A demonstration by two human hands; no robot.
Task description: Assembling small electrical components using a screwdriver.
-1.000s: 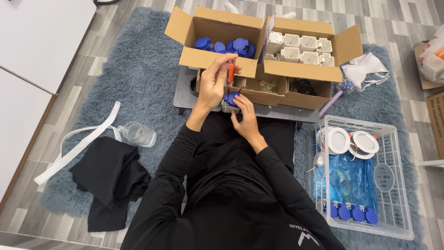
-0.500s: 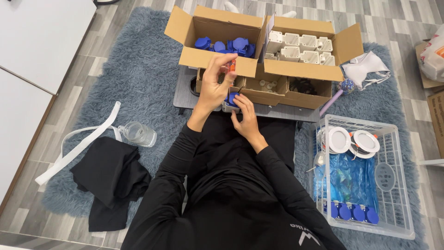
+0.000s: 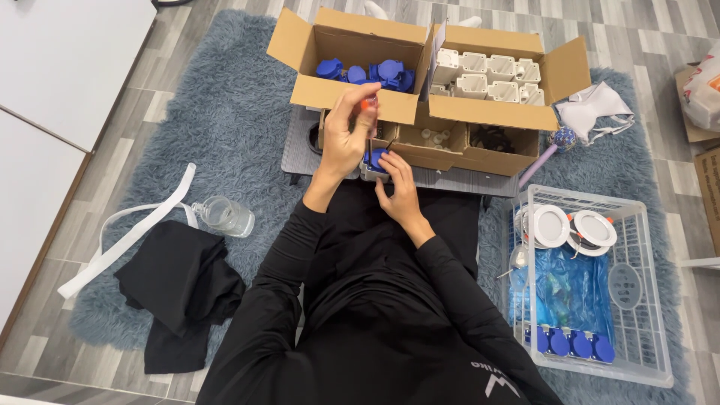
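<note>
Lighting: bright, even, diffuse; source not visible. Shadows soft and short, darkest inside the cardboard boxes (image 3: 420,82) and beneath the low grey table (image 3: 300,154). Mild glare on the white surface (image 3: 67,60) at upper left and on the glass jar (image 3: 225,216). Black sleeves lose fold detail. Focus sharp overall; slight blur at both hands. Wide-angle bending of floorboards near frame edges.

The rug (image 3: 202,97) is shaggy grey pile. Matt brown cardboard forms the boxes (image 3: 352,94). The crate (image 3: 645,300) is glossy clear plastic.
</note>
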